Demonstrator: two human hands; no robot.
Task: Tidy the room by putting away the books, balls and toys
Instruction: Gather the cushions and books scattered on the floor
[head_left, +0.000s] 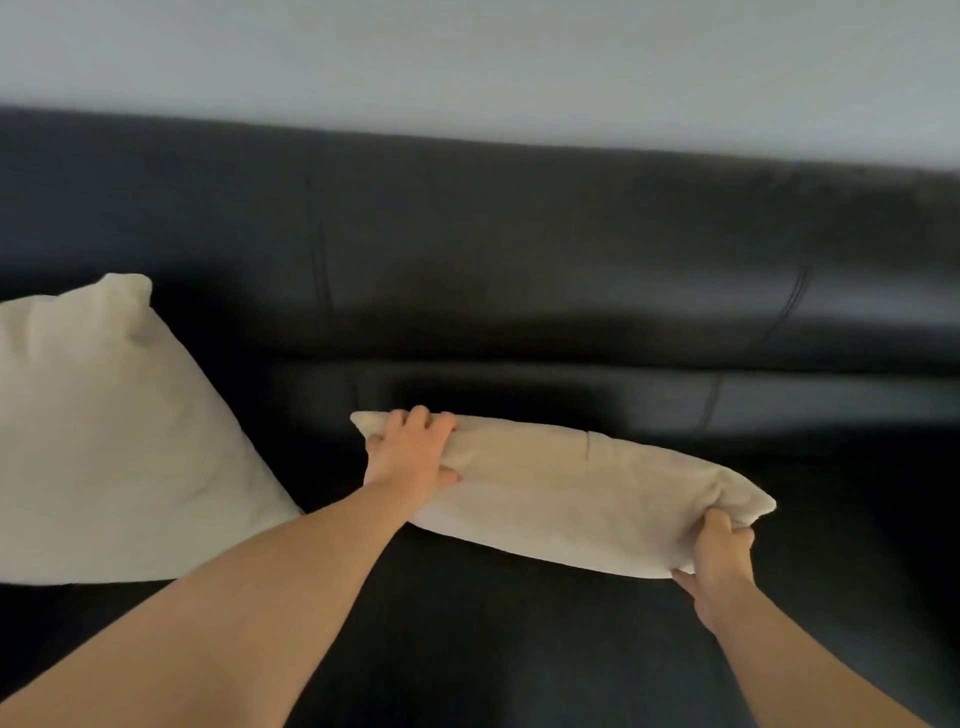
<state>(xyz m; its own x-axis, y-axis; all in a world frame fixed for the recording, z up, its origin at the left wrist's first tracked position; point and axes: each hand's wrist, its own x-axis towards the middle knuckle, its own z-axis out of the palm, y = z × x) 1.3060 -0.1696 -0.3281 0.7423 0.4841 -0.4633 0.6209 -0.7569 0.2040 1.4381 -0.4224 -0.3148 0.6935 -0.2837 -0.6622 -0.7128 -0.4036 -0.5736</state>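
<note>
Nearest, the right hand (719, 551) clasped one corner of a flat cream fabric cushion (582, 493); the left hand (410, 452) gripped the opposite corner, fingers curled over its edge. The cushion stretched between both hands over a black leather sofa (519, 634). Left of the left hand, a plump cream pillow (104, 441) stood; beyond, a pale wall (467, 62).

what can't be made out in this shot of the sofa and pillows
Head view only.
The held pillow: underside and the seat beneath, hidden by the pillow itself.
The right hand: fingers tucked under the pillow's corner.
The left hand: palm hidden by its own back.
The second pillow: cut off by the left edge.
The sofa: both ends run off frame; dark, blurred.
Books, balls, toys: none visible.
</note>
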